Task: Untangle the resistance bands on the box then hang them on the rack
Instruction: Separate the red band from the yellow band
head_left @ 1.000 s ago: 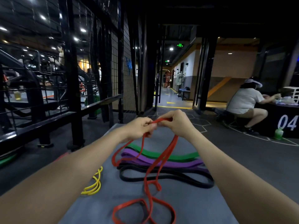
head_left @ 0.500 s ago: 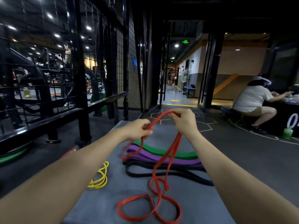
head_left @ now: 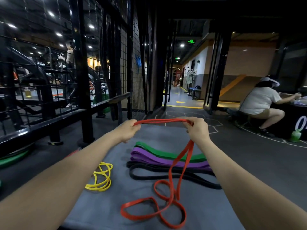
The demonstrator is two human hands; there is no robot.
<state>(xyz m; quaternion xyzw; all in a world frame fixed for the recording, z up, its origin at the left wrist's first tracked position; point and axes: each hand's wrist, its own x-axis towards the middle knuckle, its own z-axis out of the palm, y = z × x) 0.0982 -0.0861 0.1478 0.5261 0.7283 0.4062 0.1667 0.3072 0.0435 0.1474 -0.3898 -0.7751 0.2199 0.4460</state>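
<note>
My left hand [head_left: 127, 131] and my right hand [head_left: 196, 130] each grip the red resistance band [head_left: 163, 121], which is stretched level between them above the grey box top [head_left: 116, 205]. From my right hand the red band hangs down and ends in twisted loops lying on the box. A green band [head_left: 149, 147], a purple band [head_left: 149, 159] and a black band [head_left: 146, 176] lie side by side across the box beyond the loops. A yellow band [head_left: 100, 177] is coiled at the box's left edge.
A black metal rack with wire mesh [head_left: 83, 67] stands to the left, its low rail [head_left: 41, 127] running alongside. A person in a white shirt [head_left: 260, 100] crouches at a dark counter on the right beside a green bottle [head_left: 295, 136]. A corridor [head_left: 179, 97] opens straight ahead.
My hands have drawn apart sideways, pulling the red band out into a level span. More of the band now hangs from my right hand onto the box.
</note>
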